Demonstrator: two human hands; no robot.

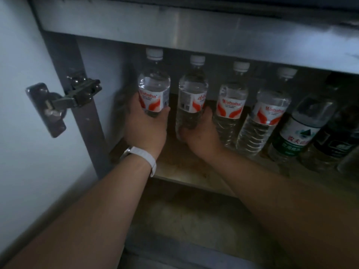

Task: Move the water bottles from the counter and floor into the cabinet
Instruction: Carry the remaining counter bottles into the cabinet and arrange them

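Both my hands reach into the open cabinet. My left hand [146,126], a white watch band on its wrist, grips a clear water bottle [154,84] with a red-and-white label, held upright above the shelf. My right hand [200,133] grips the lower half of a second such bottle [191,98] that stands on the shelf [182,164]. Right of it, two more red-labelled bottles [232,105] [264,117] stand in the same row. All have white caps.
Further right stand a green-labelled bottle [297,133] and a dark-labelled one [334,140]. The cabinet door [21,94] is swung open at the left, its metal hinge [64,101] on the frame post. A steel counter front [194,30] overhangs the opening. The floor [186,220] lies below.
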